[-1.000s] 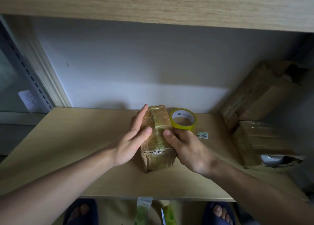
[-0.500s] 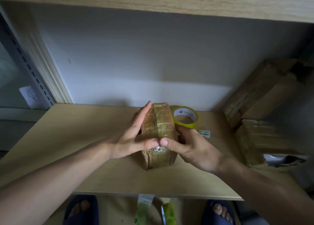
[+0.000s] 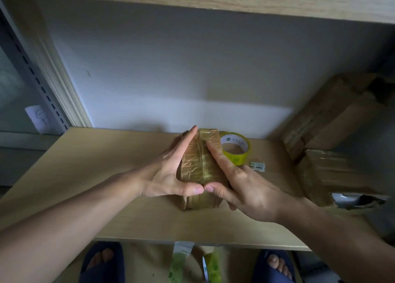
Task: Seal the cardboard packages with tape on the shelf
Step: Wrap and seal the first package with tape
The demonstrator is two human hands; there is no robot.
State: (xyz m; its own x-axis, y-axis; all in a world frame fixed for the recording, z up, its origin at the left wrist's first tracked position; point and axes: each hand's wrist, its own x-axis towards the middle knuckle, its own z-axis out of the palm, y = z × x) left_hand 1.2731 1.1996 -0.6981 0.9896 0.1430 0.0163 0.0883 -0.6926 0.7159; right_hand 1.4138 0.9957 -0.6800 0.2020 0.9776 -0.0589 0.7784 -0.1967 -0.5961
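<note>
While both the left hand (image 3: 168,176) and right hand (image 3: 241,186) press flat, straight-fingered, on the small tape-wrapped brown cardboard package (image 3: 201,165), smoothing looks nearly done; next probably another box.

The right hand (image 3: 245,182) forefinger has stretched up along the package (image 3: 201,165) top, apparently smoothing tape

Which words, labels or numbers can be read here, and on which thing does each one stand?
"HY": green logo on the tape roll core; the characters beside it are too blurred.
Small white sticker on the shelf: print too small.
Paper note at left: handwritten scribble, unreadable.
</note>
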